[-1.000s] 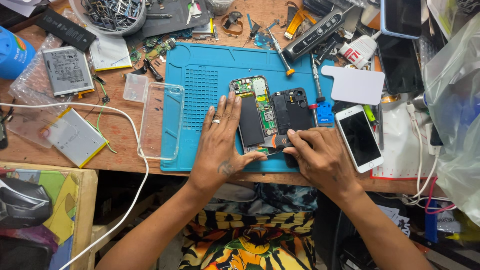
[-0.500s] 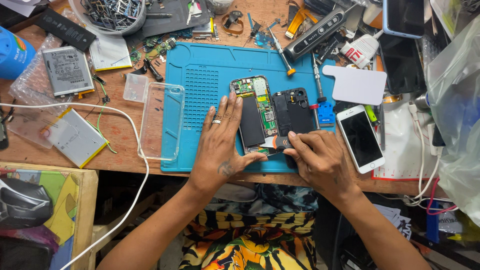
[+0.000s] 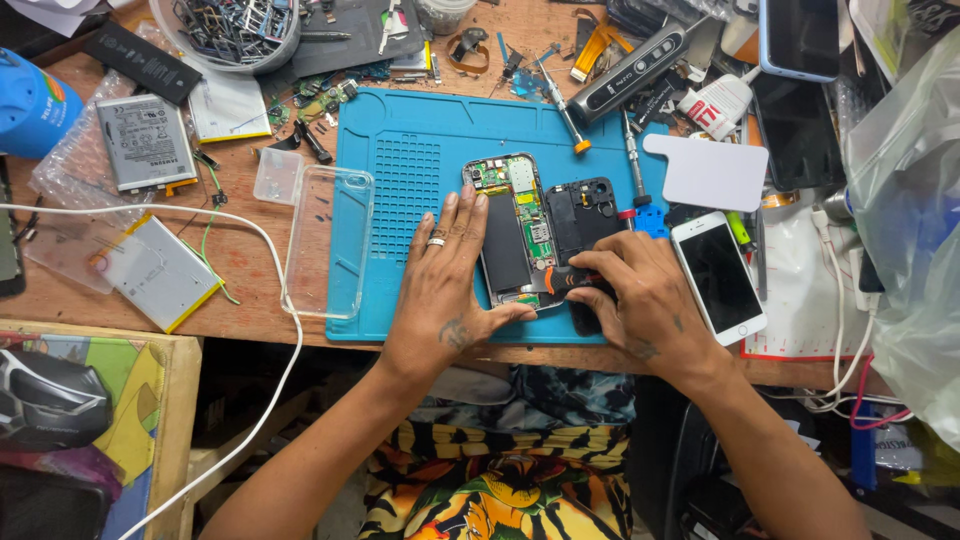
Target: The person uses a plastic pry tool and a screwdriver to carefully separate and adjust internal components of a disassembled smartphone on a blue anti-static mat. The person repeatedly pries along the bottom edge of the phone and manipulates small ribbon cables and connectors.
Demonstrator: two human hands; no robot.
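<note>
Left hand point(image 3: 445, 285) spread flat, pinning opened phone point(image 3: 515, 232) on blue mat point(image 3: 400, 130). Right hand point(image 3: 645, 300) pinches small orange-tipped tool point(image 3: 560, 283) at its bottom edge. Best pry shallow, keep phone braced.

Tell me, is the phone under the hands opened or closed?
Opened: the phone lies on the blue mat showing circuit board and battery, its black back cover beside it.

Teal-blue rubber repair mat point(image 3: 420, 150), brown wooden worktop point(image 3: 250, 260), green-and-black opened phone point(image 3: 512, 232), white-framed black-screened phone point(image 3: 720, 277), yellow-orange floral fabric point(image 3: 500, 490)
</note>
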